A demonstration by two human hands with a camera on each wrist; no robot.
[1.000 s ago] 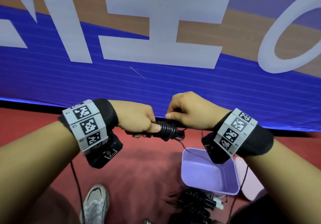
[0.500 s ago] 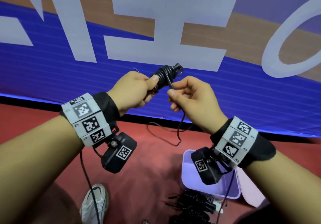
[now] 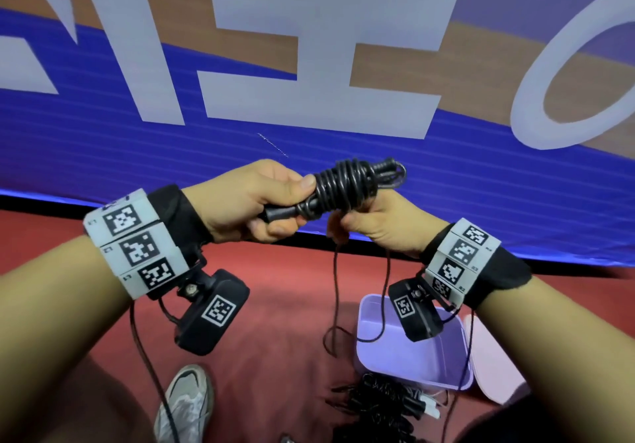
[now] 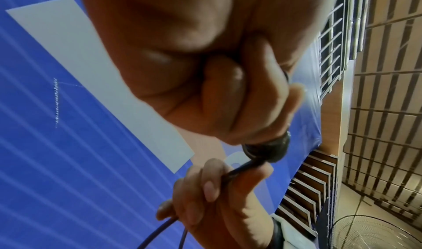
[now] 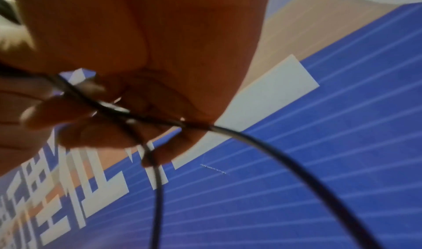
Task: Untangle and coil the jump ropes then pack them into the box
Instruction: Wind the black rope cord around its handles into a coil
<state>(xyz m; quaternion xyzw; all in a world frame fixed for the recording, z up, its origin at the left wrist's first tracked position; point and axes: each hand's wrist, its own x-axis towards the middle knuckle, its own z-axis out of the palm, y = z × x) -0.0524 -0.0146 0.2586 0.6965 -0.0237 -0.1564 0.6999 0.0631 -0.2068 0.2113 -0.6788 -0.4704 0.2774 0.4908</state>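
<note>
A black jump rope [image 3: 347, 186] is wound in a tight coil around its handles and held at chest height in the head view. My left hand [image 3: 254, 198] grips the handle ends, thumb on the coil. My right hand [image 3: 374, 222] sits under the coil's right side and pinches the loose cord [image 3: 336, 288], which hangs in a loop toward the floor. The left wrist view shows the handle end [image 4: 269, 150] below my curled fingers. In the right wrist view the cord [image 5: 157, 180] runs out between my fingers. An open lilac box [image 3: 412, 370] stands on the red floor below.
A tangled heap of black jump ropes [image 3: 378, 408] lies on the floor in front of the box. The pale lid [image 3: 494, 363] rests to the box's right. My grey shoe [image 3: 185, 405] is at bottom left. A blue banner wall [image 3: 137, 154] stands close ahead.
The coil rose from waist height, then dropped slightly and turned level. My right hand moved from beside the coil to under it, and the loose cord now hangs longer.
</note>
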